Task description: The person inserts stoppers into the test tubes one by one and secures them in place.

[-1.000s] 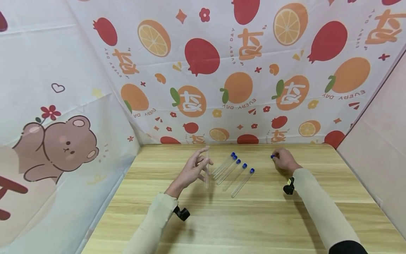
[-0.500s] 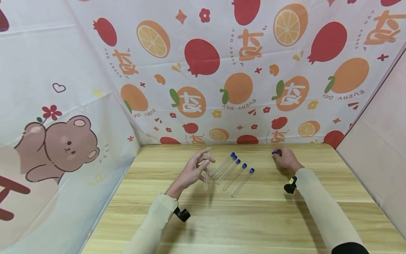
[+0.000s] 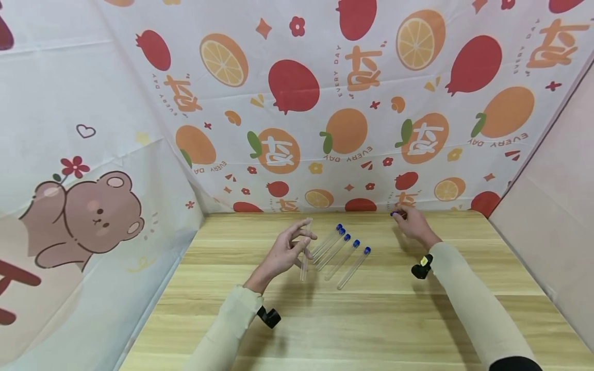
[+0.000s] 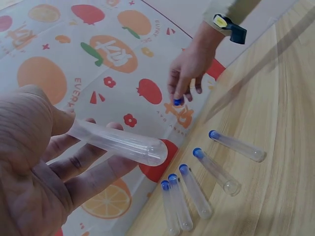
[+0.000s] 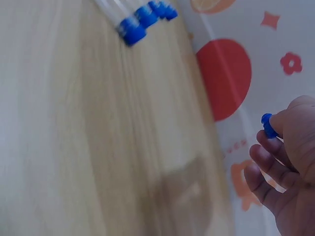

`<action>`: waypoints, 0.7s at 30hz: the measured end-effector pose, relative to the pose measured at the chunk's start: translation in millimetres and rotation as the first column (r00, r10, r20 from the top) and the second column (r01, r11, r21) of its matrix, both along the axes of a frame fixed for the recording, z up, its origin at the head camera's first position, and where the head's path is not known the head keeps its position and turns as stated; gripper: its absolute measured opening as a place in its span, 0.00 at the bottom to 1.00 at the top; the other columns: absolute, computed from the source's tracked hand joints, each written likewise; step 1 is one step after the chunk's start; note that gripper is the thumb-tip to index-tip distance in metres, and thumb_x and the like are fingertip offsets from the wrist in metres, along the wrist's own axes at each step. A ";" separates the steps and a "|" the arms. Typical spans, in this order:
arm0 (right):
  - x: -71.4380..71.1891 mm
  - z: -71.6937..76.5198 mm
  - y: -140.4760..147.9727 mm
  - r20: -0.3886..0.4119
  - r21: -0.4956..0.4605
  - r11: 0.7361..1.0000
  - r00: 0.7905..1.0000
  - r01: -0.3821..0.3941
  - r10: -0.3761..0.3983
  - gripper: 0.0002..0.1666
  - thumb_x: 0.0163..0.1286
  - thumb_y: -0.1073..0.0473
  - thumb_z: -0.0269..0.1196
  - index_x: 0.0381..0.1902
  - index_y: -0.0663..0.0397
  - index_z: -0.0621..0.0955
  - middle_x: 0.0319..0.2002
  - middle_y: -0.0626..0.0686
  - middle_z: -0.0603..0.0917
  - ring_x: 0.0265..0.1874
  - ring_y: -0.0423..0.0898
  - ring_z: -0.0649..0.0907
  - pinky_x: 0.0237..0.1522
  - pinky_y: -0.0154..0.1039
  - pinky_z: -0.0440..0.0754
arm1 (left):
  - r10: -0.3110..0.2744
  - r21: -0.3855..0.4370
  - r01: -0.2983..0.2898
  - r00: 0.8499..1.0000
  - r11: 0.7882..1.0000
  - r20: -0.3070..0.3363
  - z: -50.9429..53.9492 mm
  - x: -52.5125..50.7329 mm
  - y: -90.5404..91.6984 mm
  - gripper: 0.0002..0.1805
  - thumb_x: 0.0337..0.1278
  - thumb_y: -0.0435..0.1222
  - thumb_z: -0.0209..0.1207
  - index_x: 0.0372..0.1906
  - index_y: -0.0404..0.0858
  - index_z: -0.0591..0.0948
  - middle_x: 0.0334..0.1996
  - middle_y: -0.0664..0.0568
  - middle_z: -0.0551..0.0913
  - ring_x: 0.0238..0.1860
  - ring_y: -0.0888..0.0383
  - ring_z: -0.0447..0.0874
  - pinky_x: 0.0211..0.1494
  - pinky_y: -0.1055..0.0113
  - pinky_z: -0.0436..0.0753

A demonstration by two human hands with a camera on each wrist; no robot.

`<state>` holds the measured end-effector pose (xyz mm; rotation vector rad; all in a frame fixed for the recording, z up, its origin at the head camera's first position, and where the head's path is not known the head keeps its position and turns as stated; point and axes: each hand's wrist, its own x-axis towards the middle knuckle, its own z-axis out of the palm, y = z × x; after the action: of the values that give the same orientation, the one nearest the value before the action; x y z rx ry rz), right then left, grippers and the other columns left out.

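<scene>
My left hand [image 3: 281, 254] pinches a clear, uncapped test tube [image 4: 123, 142] between thumb and fingers, its rounded end pointing away from the palm in the left wrist view. Above the table's back right part, my right hand [image 3: 412, 224] holds a small blue cap [image 5: 268, 126] between thumb and fingertip, the other fingers loosely bent. Several clear test tubes with blue caps lie slanted side by side on the table between the hands; the nearest capped tube [image 3: 353, 269] is the rightmost one. The held tube's other end is hidden behind the left thumb.
The wooden table [image 3: 362, 330] reaches back to a hanging cloth [image 3: 297, 123] printed with fruit. Another cloth with a bear [image 3: 102, 211] hangs at the left, and a pale wall [image 3: 552, 221] stands on the right.
My right hand has risen and moved slightly left and back with the blue cap. The left hand keeps the tube, tilting it slightly. The capped tubes lie as before.
</scene>
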<state>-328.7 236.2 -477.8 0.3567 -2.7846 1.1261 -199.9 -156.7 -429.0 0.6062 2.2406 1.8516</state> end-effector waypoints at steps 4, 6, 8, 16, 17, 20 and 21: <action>-0.8 9.5 -7.7 -0.032 -0.001 1.000 0.999 -0.010 0.010 0.19 0.81 0.58 0.52 0.60 0.62 0.80 0.50 0.63 0.85 0.47 0.56 0.83 0.43 0.44 0.82 | 0.008 -0.001 -0.008 1.000 1.000 -0.007 0.7 1.5 2.6 0.29 0.79 0.33 0.49 0.79 0.46 0.60 0.61 0.33 0.76 0.33 0.57 0.86 0.28 0.52 0.90; -0.4 15.4 -11.3 -0.048 -0.018 1.000 0.999 -0.022 0.021 0.20 0.81 0.57 0.52 0.62 0.62 0.80 0.52 0.64 0.85 0.47 0.57 0.83 0.43 0.46 0.82 | 0.011 0.003 -0.011 1.000 1.000 -0.006 1.3 2.2 3.5 0.29 0.79 0.33 0.49 0.79 0.46 0.60 0.61 0.32 0.76 0.33 0.58 0.86 0.28 0.52 0.90; 0.9 22.1 -15.4 -0.067 -0.029 0.999 0.997 -0.037 0.035 0.21 0.81 0.57 0.52 0.64 0.62 0.79 0.53 0.65 0.85 0.48 0.59 0.83 0.45 0.49 0.83 | 0.012 0.003 -0.012 1.000 1.000 -0.003 1.7 2.7 4.5 0.29 0.79 0.34 0.49 0.79 0.47 0.60 0.61 0.32 0.76 0.32 0.59 0.86 0.27 0.52 0.90; 9.5 47.9 -36.7 -0.084 -0.090 0.994 0.995 -0.061 0.053 0.23 0.81 0.52 0.54 0.63 0.60 0.79 0.52 0.62 0.84 0.51 0.57 0.83 0.54 0.54 0.84 | 0.006 0.000 -0.006 1.000 1.000 0.008 0.2 1.8 7.9 0.28 0.78 0.35 0.50 0.78 0.46 0.62 0.61 0.29 0.75 0.33 0.54 0.86 0.26 0.53 0.89; 10.8 50.6 -39.6 -0.091 -0.099 0.993 0.994 -0.070 0.061 0.22 0.80 0.52 0.55 0.62 0.60 0.79 0.51 0.62 0.85 0.50 0.57 0.83 0.52 0.53 0.84 | 0.006 -0.005 -0.006 1.000 1.000 0.006 0.3 1.8 8.1 0.28 0.78 0.34 0.50 0.78 0.46 0.63 0.61 0.29 0.75 0.33 0.53 0.86 0.26 0.54 0.89; 14.9 58.5 -48.4 -0.107 -0.127 0.987 0.990 -0.102 0.089 0.21 0.79 0.50 0.57 0.60 0.57 0.81 0.49 0.60 0.85 0.46 0.56 0.84 0.47 0.48 0.85 | 0.002 -0.028 -0.002 1.000 1.000 -0.001 -0.1 1.5 9.4 0.27 0.78 0.34 0.51 0.77 0.44 0.64 0.61 0.29 0.76 0.33 0.54 0.86 0.25 0.57 0.89; 16.0 60.7 -51.0 -0.110 -0.136 0.984 0.989 -0.112 0.098 0.20 0.79 0.50 0.57 0.60 0.56 0.81 0.49 0.59 0.85 0.45 0.55 0.84 0.46 0.45 0.85 | -0.001 -0.035 0.000 1.000 0.999 -0.003 -0.1 1.5 9.9 0.27 0.78 0.34 0.51 0.76 0.43 0.65 0.60 0.30 0.77 0.33 0.54 0.86 0.25 0.57 0.88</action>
<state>-312.7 185.2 -417.2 0.5360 -2.6058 1.2815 -198.4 -146.7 -429.1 0.6042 2.2697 1.8082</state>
